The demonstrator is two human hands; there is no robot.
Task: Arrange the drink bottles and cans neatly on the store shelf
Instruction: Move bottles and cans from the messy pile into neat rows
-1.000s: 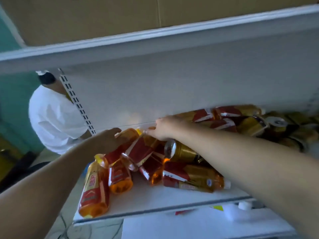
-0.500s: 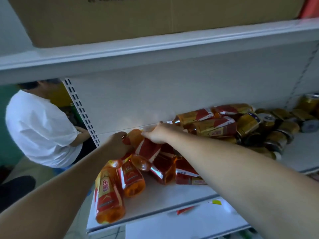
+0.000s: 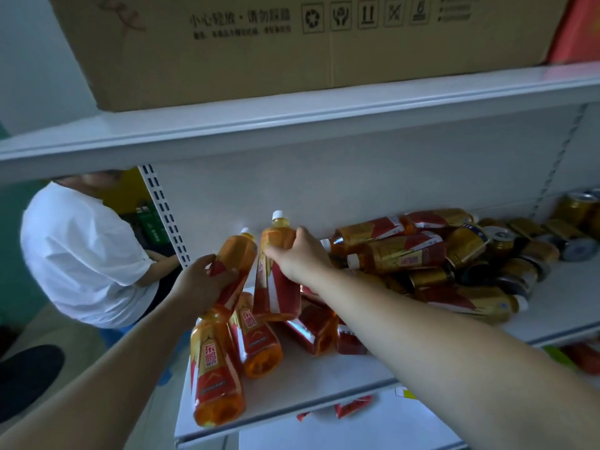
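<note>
1. Farthest left, past the shelf's end, a person in a white T-shirt [image 3: 78, 254] is beside the slotted upright.
2. Next, the left hand [image 3: 198, 284] curls round the red-labelled middle of a tilted amber plastic bottle [image 3: 235, 258], whose white cap leans up and to the right.
3. Below that hand, two lying amber bottles [image 3: 214, 368] with red-and-gold labels rest on their sides at the front left of the white metal shelf [image 3: 324, 378], bases toward the camera.
4. Just beside the tilted one, the right hand [image 3: 298, 251] grips the shoulder of a near-upright amber bottle [image 3: 276, 280], cap upward.
5. Further right, a jumbled heap of bottles [image 3: 389, 251] lies against the back panel.
6. Beyond it, gold metal cans [image 3: 506, 248] lie scattered on the same shelf.
7. Overhead, a brown cardboard box [image 3: 292, 43] sits on the upper shelf.
</note>
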